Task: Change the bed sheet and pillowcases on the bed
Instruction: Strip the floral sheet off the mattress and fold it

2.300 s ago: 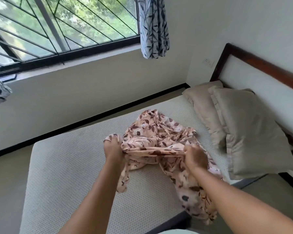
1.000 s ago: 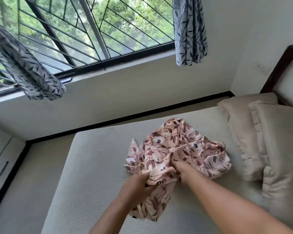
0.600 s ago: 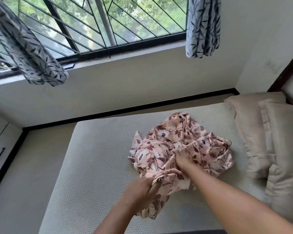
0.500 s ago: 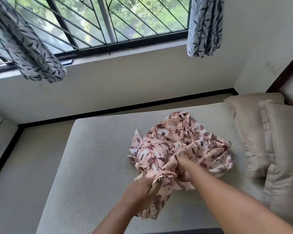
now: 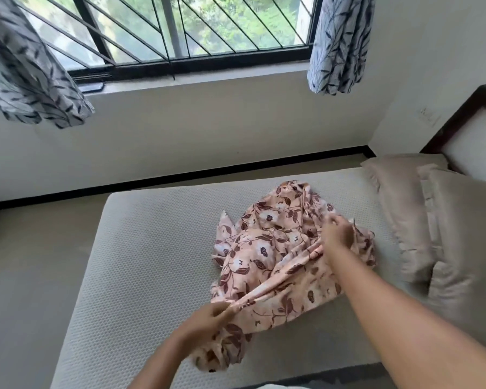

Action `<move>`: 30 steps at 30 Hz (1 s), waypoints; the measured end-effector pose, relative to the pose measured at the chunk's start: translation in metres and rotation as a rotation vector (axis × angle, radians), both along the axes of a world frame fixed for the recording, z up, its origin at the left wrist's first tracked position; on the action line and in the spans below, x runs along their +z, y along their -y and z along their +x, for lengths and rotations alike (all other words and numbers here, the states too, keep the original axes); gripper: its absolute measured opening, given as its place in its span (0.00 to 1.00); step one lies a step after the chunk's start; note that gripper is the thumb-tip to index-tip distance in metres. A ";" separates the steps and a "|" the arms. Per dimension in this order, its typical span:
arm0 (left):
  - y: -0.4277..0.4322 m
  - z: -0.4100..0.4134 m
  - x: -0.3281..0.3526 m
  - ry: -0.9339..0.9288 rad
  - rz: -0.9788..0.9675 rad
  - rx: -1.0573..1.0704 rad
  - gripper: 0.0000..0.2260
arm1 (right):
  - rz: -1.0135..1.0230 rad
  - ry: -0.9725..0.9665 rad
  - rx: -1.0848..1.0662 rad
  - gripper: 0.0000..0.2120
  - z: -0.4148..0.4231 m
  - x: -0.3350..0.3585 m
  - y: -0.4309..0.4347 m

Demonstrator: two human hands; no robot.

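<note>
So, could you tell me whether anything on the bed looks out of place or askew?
The sheet lies bunched in a crumpled heap on the bare mattress, not spread flat. The left hand grips its near edge; the right hand is at its far side, grip blurred. Nothing looks spilled or damaged.

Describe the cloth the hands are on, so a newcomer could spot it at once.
Under the barred window is a bare off-white mattress. Mid-mattress, left of two beige pillows, lies a crumpled cloth. Unlike them it is patterned: pink with brown leaves and pale flowers, with the left hand and right hand gripping it.
</note>
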State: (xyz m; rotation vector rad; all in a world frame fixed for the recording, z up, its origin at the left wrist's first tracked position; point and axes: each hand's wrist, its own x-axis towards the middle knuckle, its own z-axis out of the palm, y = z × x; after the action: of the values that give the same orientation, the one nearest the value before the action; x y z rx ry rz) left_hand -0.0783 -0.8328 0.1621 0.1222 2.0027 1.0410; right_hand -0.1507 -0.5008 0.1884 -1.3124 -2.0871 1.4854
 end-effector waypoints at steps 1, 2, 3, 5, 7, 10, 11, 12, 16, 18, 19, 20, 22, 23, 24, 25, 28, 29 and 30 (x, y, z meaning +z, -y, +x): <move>0.010 -0.002 -0.006 0.123 0.077 0.134 0.23 | -0.033 -0.008 0.133 0.11 -0.001 0.001 0.007; 0.020 -0.007 -0.015 0.205 0.109 0.268 0.25 | -0.087 -0.003 0.265 0.12 0.000 0.006 0.014; 0.027 -0.012 -0.022 0.238 0.127 0.392 0.24 | -0.191 -0.024 0.402 0.13 0.002 0.012 0.021; 0.036 -0.024 -0.031 0.158 0.075 0.599 0.17 | -0.410 -0.054 0.691 0.12 0.008 0.030 0.043; 0.036 -0.036 -0.031 0.008 0.027 0.735 0.10 | -0.544 0.013 0.846 0.12 0.017 0.034 0.064; 0.014 -0.052 -0.004 -0.124 0.193 0.799 0.08 | -0.488 0.167 0.946 0.16 0.028 0.028 0.083; 0.002 -0.055 0.009 -0.140 0.276 0.784 0.08 | -0.433 0.206 0.944 0.16 0.029 0.021 0.085; -0.009 -0.058 0.022 -0.146 0.353 0.741 0.07 | -0.395 0.222 0.938 0.17 0.030 0.018 0.088; -0.045 -0.047 0.060 -0.069 0.551 0.293 0.12 | -0.524 0.311 0.714 0.33 0.031 0.012 0.098; -0.057 -0.034 0.067 0.011 0.547 0.005 0.12 | -0.745 0.285 0.609 0.24 0.035 0.015 0.100; -0.061 -0.029 0.063 0.039 0.532 -0.103 0.11 | -0.812 0.260 0.560 0.16 0.035 0.014 0.098; -0.062 -0.025 0.057 0.063 0.508 -0.174 0.10 | -0.843 0.227 0.509 0.13 0.037 0.013 0.097; -0.057 -0.020 0.043 0.090 0.459 -0.207 0.07 | -0.862 0.149 0.473 0.13 0.040 0.009 0.097; -0.053 -0.018 0.038 0.086 0.423 -0.201 0.06 | -0.831 0.136 0.468 0.13 0.043 0.010 0.099; -0.049 -0.018 0.035 0.082 0.379 -0.183 0.07 | -0.763 0.143 0.474 0.11 0.046 0.013 0.100; -0.046 -0.019 0.035 0.081 0.350 -0.148 0.10 | -0.698 0.156 0.475 0.11 0.050 0.013 0.100; -0.043 -0.027 0.033 0.028 0.325 0.010 0.20 | -0.584 0.158 0.544 0.08 0.060 0.012 0.102; -0.044 -0.031 0.032 0.038 0.347 0.060 0.23 | -0.526 0.164 0.589 0.07 0.063 0.013 0.102; -0.047 -0.034 0.031 0.054 0.376 0.109 0.26 | -0.451 0.176 0.637 0.05 0.065 0.011 0.104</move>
State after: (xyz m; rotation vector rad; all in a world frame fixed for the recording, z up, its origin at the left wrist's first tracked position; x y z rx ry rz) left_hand -0.1122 -0.7861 0.1933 0.1843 1.7625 1.4676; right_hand -0.0856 -0.6044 0.1991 -0.9611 -2.5335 2.2802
